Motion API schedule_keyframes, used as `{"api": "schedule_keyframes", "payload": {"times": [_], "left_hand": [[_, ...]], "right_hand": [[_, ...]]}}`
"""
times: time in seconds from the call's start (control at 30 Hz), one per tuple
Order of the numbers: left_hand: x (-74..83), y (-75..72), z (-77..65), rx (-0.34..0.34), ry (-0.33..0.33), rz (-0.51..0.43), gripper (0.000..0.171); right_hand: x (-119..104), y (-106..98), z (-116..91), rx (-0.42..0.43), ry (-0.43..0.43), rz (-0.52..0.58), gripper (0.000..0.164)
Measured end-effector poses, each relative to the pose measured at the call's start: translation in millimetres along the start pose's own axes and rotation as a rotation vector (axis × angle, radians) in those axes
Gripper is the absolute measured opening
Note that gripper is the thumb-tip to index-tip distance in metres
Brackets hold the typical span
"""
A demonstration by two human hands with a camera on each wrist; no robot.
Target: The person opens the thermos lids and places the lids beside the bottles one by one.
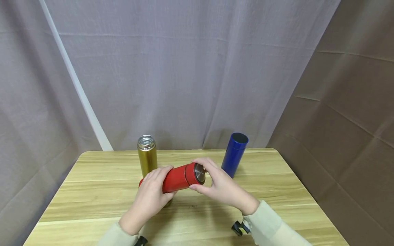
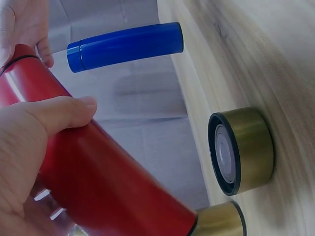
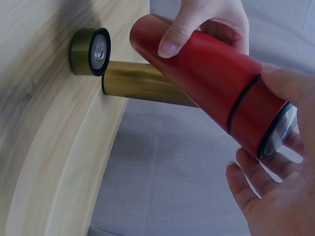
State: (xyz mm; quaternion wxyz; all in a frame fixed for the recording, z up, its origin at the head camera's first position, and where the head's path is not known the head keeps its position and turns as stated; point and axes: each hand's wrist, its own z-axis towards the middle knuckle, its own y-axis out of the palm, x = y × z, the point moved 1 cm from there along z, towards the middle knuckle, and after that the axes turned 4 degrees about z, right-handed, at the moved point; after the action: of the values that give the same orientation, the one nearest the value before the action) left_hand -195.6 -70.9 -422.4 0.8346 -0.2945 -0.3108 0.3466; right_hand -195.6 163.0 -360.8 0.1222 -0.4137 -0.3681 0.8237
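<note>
Over the middle of the table (image 1: 92, 194), the red bottle (image 1: 178, 178) is held clear of the wood in both hands, tipped well over, its metal-faced end turned right and raised. Its body is gripped by the left hand (image 1: 152, 186), fingers curled over the far side, thumb laid along the near side. And at that metal-faced end, just past a dark seam, the bottle is pinched by the right hand (image 1: 223, 188), thumb on the near edge, forefinger across on the far one.

Over at far left, a gold bottle (image 1: 147, 160) is stood upright, its silvery neck uncovered, its foot hidden behind the left hand. Nearer, a gold lid (image 2: 253, 150) is rested on the table, hollow side up, mostly screened in the head view. Out at far right, a blue bottle (image 1: 234, 155) is stood, topped in black. Both wrists are covered by pale sleeves (image 1: 266, 222).
</note>
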Motion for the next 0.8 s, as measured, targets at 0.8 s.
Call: {"api": "schedule_keyframes", "payload": {"times": [0.8], "left_hand": [[-4.5, 3.8, -4.2, 0.038, 0.017, 0.042, 0.078]], "right_hand": [[3.7, 8.5, 1.3, 0.068, 0.302, 0.068, 0.056]]}}
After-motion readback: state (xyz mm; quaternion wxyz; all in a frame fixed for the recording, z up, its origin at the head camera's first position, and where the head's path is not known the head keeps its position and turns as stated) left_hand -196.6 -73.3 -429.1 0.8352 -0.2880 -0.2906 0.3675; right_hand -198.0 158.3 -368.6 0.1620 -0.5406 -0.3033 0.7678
